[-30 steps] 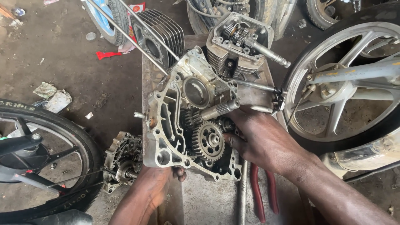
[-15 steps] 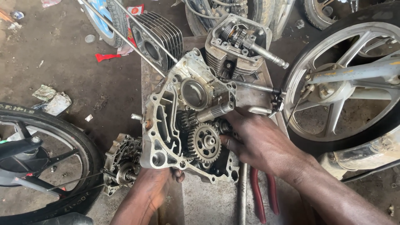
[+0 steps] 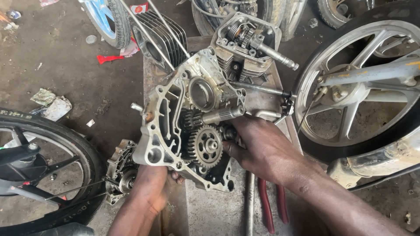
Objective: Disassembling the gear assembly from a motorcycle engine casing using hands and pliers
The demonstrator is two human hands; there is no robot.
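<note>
A grey aluminium engine crankcase half [image 3: 162, 126] stands tilted on a metal work stand, with a large toothed gear [image 3: 205, 146] and a splined shaft [image 3: 225, 114] inside it. My left hand [image 3: 151, 185] grips the case's lower edge from below. My right hand [image 3: 262, 146] reaches in from the right, its fingers pressed against the gear cluster beside the large gear. A cylinder head [image 3: 245, 41] with a protruding shaft sits just behind the case, and a finned cylinder [image 3: 162, 37] lies to its left.
Red-handled pliers [image 3: 271, 205] lie on the stand [image 3: 218, 214] under my right forearm. A motorcycle wheel with silver spokes [image 3: 363, 91] stands at the right, a black tyre [image 3: 52, 144] at the left. Another engine part [image 3: 120, 170] lies on the dirty floor.
The crankcase has shifted slightly left and down in view. My right hand's fingers have stayed at the gears with only a small shift.
</note>
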